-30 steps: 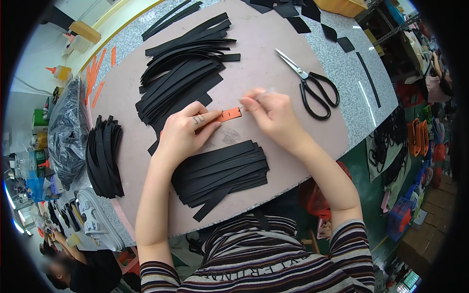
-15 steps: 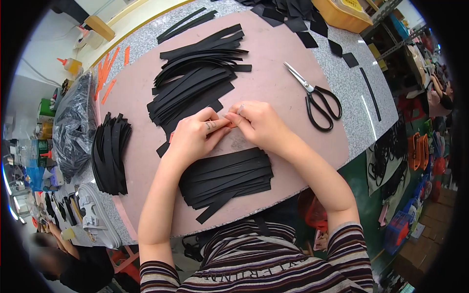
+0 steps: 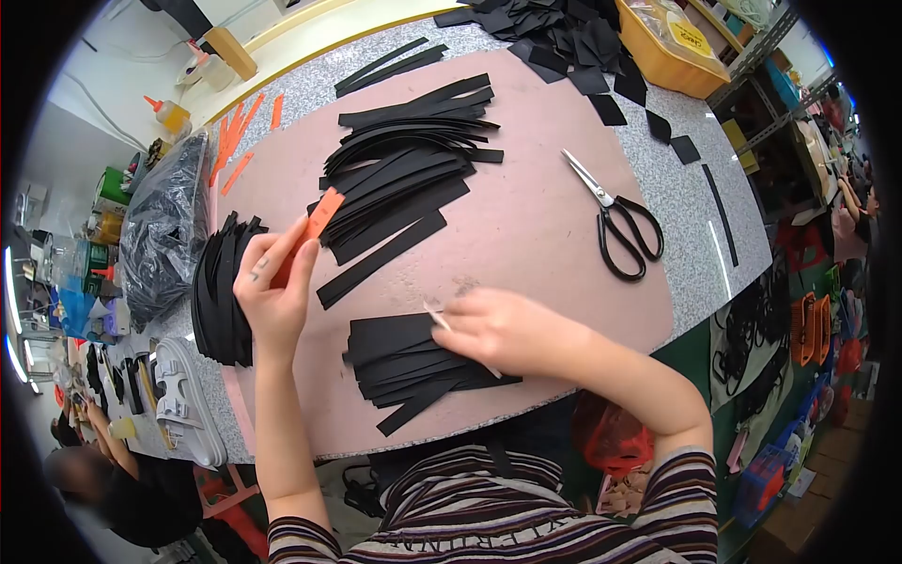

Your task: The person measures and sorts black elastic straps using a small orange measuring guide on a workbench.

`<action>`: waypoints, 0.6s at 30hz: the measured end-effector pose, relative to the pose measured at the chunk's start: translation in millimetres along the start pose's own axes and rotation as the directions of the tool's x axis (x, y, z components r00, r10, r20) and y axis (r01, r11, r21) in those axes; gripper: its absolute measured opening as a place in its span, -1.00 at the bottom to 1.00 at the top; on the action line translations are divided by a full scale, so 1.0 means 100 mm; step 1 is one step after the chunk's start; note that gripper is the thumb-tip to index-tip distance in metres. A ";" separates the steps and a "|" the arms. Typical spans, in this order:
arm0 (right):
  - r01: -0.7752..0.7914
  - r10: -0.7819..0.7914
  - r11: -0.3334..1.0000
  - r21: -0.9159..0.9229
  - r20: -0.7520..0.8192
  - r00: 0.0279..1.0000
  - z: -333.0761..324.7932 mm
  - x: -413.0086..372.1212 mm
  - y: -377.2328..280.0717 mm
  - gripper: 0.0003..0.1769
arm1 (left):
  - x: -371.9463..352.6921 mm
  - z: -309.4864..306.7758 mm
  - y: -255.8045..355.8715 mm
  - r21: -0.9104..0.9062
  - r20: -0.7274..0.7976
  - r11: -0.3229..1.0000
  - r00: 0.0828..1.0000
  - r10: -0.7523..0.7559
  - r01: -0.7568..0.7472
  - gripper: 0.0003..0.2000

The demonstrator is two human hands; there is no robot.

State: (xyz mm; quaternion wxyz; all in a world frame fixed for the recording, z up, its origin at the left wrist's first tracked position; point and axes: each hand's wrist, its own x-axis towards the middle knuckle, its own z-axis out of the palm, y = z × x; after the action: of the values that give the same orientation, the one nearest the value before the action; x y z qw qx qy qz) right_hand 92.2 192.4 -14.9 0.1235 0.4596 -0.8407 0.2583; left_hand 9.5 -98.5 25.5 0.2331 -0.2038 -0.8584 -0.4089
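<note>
Bright, even light, fisheye edges, vignette

Cannot read anything. Can glimpse a label on the yellow plastic box [image 3: 669, 68] and a mark on the left hand [image 3: 272, 296], both illegible.

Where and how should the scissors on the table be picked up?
Grip the scissors by the black handle loops, coming from the near right side: they lie flat, with the blades pointing away to the far left.

The right hand [image 3: 503, 329] hides most of a thin tool [image 3: 435, 317] and part of the near strips [image 3: 404, 362]; the left hand [image 3: 272, 291] covers the end of the orange strip [image 3: 319, 218].
</note>
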 end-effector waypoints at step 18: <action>-0.469 0.593 0.802 0.370 -0.403 0.697 -0.20 -0.02 0.47 -0.69 | -0.22 0.59 0.28 -0.060 0.432 0.992 0.893 0.124 -0.109 -0.72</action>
State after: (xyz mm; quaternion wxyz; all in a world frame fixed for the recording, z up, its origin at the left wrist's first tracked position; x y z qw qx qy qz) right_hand 53.7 225.5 -14.4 0.2001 0.1232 -0.8383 0.4920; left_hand 28.3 -38.7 -3.1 0.0564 -0.3450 -0.8679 -0.3529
